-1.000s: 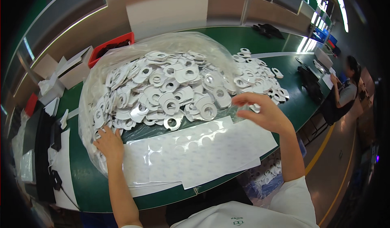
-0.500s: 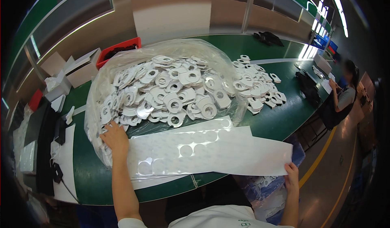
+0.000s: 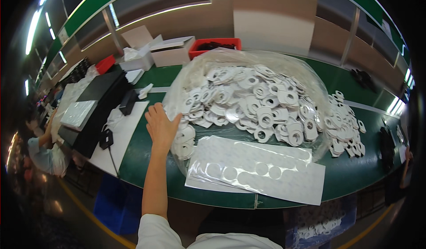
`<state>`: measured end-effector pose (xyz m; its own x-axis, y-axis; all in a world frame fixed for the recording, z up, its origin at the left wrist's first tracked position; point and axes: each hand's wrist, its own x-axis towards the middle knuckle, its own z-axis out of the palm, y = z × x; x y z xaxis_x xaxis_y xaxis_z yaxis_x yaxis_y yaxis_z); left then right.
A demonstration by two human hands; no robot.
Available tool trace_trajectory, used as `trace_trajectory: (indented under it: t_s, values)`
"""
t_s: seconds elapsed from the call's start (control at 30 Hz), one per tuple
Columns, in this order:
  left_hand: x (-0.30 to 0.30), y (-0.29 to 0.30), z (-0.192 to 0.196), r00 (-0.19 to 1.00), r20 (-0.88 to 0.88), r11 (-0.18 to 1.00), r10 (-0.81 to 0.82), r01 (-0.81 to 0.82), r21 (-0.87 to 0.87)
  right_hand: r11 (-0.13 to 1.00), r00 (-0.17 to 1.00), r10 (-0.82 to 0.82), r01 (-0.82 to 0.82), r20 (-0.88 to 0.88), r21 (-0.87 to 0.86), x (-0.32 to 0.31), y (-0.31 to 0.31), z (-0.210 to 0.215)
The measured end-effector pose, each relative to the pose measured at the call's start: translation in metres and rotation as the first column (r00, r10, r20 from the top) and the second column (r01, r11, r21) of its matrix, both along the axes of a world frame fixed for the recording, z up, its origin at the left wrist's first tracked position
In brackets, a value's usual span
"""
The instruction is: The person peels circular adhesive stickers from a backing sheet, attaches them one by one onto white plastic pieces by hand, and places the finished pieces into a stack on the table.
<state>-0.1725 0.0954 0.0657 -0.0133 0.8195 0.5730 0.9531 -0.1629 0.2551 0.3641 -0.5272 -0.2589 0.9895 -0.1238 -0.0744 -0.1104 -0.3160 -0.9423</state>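
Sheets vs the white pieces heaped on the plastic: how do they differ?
Shape: the sheets are long and rectangular, some circles showing along the top one; the pieces are rounded, many with a visible hole.
Size: each of the sheets is far larger than any of the pieces.
Pose: the sheets lie flat, overlapping, nearer the person; the pieces sit jumbled at many angles on the plastic.
Shared: both are whitish, over the green table.

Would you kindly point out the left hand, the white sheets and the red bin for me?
Left hand [image 3: 161, 125]: head view, on the back of the hand.
White sheets [image 3: 254, 172]: head view, on the top sheet's face.
Red bin [image 3: 200, 53]: head view, on its front wall.
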Motion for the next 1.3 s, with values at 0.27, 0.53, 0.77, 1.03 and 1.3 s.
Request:
trace_trajectory:
  t_s: [0.27, 0.53, 0.77, 1.03, 1.3]
  values:
    - [-0.024, -0.017, -0.056, 0.948, 0.298, 0.884, -0.112, 0.232, -0.406, 0.839, 0.946, -0.160, 0.281, 0.282, -0.467, -0.026, -0.026, 0.047]
    - [0.045, 0.001, -0.015, -0.292, 0.954, 0.672, 0.063, 0.719, 0.175, 0.925, 0.692, 0.343, -0.131, 0.636, -0.356, -0.060, 0.161, 0.196]
    - [0.041, 0.016, -0.018, 0.356, 0.932, 0.440, -0.061, 0.848, -0.295, 0.482, 0.303, 0.876, -0.587, 0.376, -0.651, -0.179, 0.293, 0.269]
    - [-0.010, 0.053, 0.008, 0.527, 0.833, 0.887, 0.168, 0.289, -0.362, 0.206, 0.016, 0.969, -0.611, 0.248, -0.764, -0.148, 0.317, 0.276]
    - [-0.024, 0.225, -0.090, 0.614, 0.758, 0.806, 0.218, 0.326, -0.495, 0.041, -0.231, 0.945, -0.620, 0.232, -0.783, -0.144, 0.363, 0.277]
